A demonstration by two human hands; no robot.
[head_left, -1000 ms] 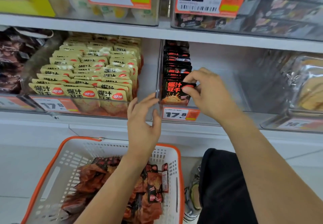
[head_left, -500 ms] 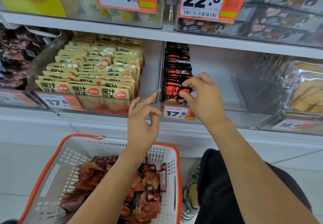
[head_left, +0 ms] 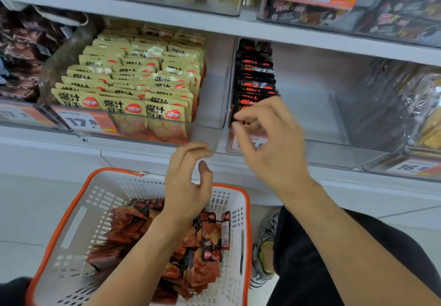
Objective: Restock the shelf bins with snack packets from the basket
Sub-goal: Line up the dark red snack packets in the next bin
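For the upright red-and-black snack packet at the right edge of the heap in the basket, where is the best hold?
Pinch the upright red-and-black snack packet by its top edge, from above. It stands on end against the white-and-orange plastic basket wall, so that edge is free, while loose packets crowd its lower part.

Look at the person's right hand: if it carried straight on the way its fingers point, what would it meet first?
Most likely the row of black packets in the clear bin. The right hand points its fingers up and left at the front packet, apparently just short of it; motion blur leaves the gap unclear.
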